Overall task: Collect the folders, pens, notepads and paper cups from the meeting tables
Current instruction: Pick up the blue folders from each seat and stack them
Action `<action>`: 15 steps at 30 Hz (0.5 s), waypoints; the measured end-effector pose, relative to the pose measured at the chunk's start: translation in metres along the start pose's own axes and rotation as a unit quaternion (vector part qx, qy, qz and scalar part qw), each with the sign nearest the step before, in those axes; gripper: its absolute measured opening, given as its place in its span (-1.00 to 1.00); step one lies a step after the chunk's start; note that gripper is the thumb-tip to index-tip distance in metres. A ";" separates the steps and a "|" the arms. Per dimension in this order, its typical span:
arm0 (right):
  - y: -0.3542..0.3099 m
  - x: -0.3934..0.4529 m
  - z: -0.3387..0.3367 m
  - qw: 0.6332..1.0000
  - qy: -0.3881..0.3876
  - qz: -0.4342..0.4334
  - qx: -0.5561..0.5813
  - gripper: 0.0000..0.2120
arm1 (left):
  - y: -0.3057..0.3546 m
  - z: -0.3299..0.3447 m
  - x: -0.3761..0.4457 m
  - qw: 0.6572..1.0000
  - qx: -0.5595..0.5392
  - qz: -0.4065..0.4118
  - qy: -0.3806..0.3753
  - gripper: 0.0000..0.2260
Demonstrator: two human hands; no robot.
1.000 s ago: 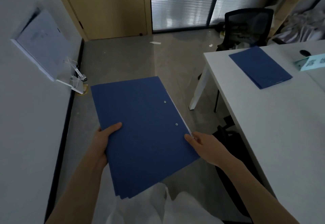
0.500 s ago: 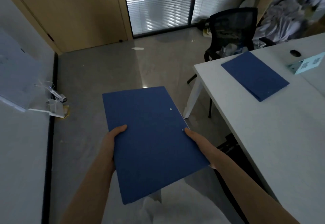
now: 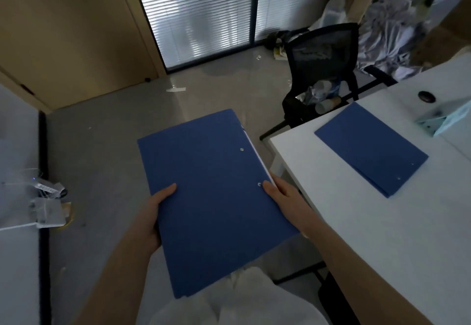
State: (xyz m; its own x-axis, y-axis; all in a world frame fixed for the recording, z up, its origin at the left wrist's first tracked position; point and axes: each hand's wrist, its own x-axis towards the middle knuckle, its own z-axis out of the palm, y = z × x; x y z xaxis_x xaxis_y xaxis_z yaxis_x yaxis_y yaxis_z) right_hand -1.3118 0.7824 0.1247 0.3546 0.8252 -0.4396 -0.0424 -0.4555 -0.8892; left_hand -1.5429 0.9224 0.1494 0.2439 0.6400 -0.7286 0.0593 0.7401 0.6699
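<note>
I hold a stack of blue folders (image 3: 211, 192) flat in front of my body, over the floor. My left hand (image 3: 155, 212) grips its left edge with the thumb on top. On the opposite edge, my right hand (image 3: 288, 202) grips near a small metal rivet, thumb on the cover. A second blue folder (image 3: 370, 147) lies flat near the corner of the white meeting table (image 3: 356, 222) on my right, apart from both hands. Paper cups (image 3: 327, 104) lie among clutter on the seat of a black chair (image 3: 321, 51).
The black mesh chair stands beyond the table's far corner. A pale teal card stand (image 3: 438, 118) and a round black cable hole (image 3: 427, 96) are on the table's far right. A white surface with a cluttered edge (image 3: 46, 207) runs along my left. Grey floor lies ahead, up to a wooden door and blinds.
My view has swung right and closer to the table, so the chair and the table's folder now sit nearer the centre. Both hands keep the same hold on the folder stack.
</note>
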 end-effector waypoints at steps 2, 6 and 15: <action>-0.011 0.020 -0.003 1.000 0.018 -0.001 -0.016 -0.80 | 0.019 0.012 0.022 1.000 0.004 -0.002 0.005 -0.79; -0.030 0.077 -0.005 0.998 0.053 0.012 -0.015 -0.77 | 0.070 0.034 0.079 1.000 0.013 -0.002 -0.016 -0.77; -0.115 0.222 -0.018 0.990 0.090 0.106 0.013 -0.66 | 0.221 0.081 0.209 0.992 0.075 0.032 -0.099 -0.86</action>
State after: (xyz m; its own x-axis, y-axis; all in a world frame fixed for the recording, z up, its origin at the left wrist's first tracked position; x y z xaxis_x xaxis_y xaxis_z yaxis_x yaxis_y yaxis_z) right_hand -1.2112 1.0123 0.1320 0.4965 0.6383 -0.5883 -0.1569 -0.6006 -0.7840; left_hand -1.4007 1.2033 0.1569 0.4365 0.6204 -0.6516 0.1767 0.6510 0.7382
